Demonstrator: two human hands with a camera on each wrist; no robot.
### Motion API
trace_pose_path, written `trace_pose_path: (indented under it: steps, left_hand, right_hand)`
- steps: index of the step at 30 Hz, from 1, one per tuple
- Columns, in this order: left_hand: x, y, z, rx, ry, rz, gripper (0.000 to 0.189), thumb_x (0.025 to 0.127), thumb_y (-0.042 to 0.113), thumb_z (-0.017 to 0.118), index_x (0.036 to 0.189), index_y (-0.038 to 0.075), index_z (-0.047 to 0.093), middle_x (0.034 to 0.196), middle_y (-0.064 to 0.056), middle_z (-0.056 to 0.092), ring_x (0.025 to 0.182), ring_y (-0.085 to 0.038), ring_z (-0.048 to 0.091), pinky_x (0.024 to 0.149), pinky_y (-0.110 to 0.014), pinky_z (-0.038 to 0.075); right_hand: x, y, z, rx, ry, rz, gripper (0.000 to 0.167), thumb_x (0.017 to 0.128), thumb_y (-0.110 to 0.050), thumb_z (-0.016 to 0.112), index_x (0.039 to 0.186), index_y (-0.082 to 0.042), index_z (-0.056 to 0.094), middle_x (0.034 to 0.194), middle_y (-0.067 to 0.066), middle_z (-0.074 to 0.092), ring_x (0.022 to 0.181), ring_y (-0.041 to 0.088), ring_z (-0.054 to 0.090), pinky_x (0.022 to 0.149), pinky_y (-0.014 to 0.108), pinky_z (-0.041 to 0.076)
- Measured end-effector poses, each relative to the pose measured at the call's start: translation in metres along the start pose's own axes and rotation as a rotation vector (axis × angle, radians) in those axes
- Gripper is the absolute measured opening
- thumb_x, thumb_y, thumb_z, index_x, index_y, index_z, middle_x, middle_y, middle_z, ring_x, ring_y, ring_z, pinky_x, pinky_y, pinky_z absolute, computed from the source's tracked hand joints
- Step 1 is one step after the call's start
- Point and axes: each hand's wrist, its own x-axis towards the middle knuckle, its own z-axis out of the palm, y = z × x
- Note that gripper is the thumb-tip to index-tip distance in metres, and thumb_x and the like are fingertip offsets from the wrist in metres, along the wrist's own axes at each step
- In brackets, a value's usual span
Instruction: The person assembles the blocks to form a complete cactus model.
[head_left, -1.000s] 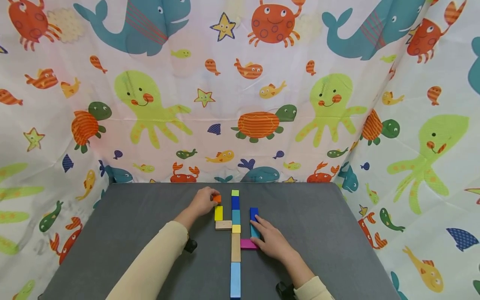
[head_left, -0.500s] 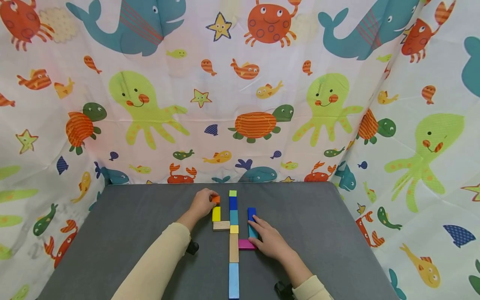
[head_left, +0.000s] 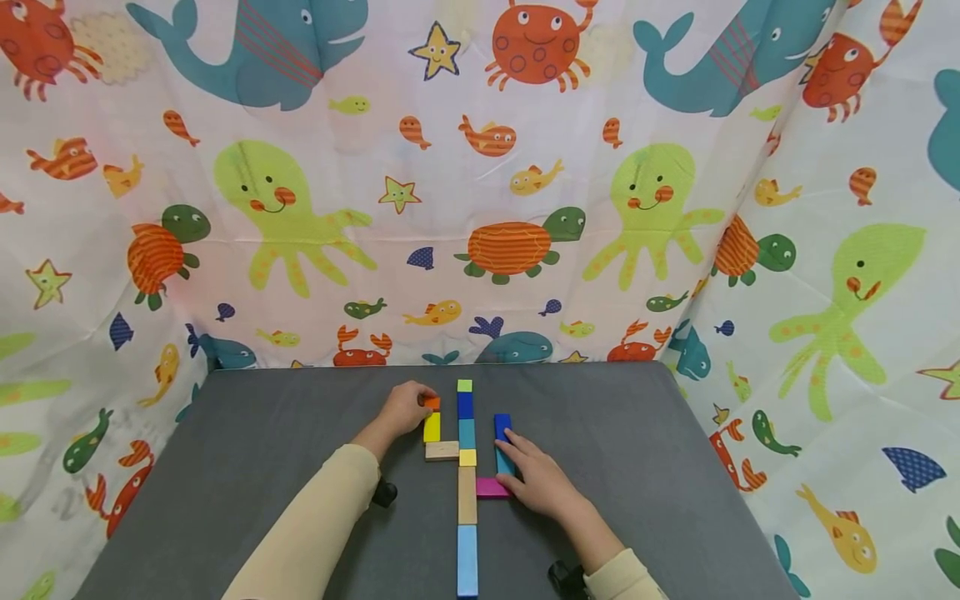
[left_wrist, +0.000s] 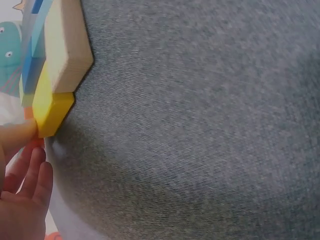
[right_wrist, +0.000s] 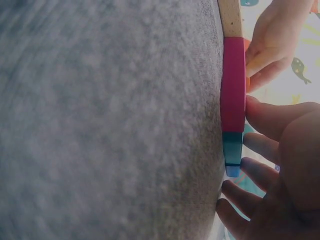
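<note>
My left hand (head_left: 403, 408) pinches a small orange block (head_left: 432, 403) between thumb and fingers, right at the far end of a yellow block (head_left: 432, 427). That yellow block stands on the far side of a short wooden block (head_left: 442, 452), which juts left from the central row. My right hand (head_left: 546, 482) lies with fingers spread on the right-hand branch. Its fingertips rest on a teal block (head_left: 505, 463) and near a dark blue block (head_left: 502, 425); the thumb is at the magenta block (head_left: 491, 488). In the right wrist view the thumb (right_wrist: 267, 115) touches the magenta block's upper edge.
The central row runs away from me: light blue block (head_left: 467, 560), long wooden block (head_left: 467, 495), small yellow cube (head_left: 467, 457), teal block (head_left: 467, 433), dark blue block (head_left: 465, 406), green cube (head_left: 465, 386). A grey table (head_left: 300, 433) lies beneath; a sea-animal curtain (head_left: 442, 275) hangs behind.
My left hand has drawn the orange block slightly nearer, closing the small gap to the yellow block. The right hand stays in place. The head view has shifted a little.
</note>
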Motion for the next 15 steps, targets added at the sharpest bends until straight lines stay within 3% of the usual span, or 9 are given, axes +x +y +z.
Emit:
trace_pose_path:
  steps: [15]
  left_hand:
    - [-0.008, -0.012, -0.002, -0.071, 0.001, 0.049, 0.030, 0.101, 0.009, 0.071, 0.131, 0.008, 0.074, 0.120, -0.011, 0.067, 0.102, -0.026, 0.058, 0.097, -0.045, 0.056]
  right_hand:
    - [0.000, 0.002, 0.000, 0.007, -0.002, 0.005, 0.065, 0.104, -0.036, 0.068, 0.161, -0.014, 0.047, 0.171, 0.013, 0.036, 0.156, 0.041, 0.036, 0.118, 0.065, 0.037]
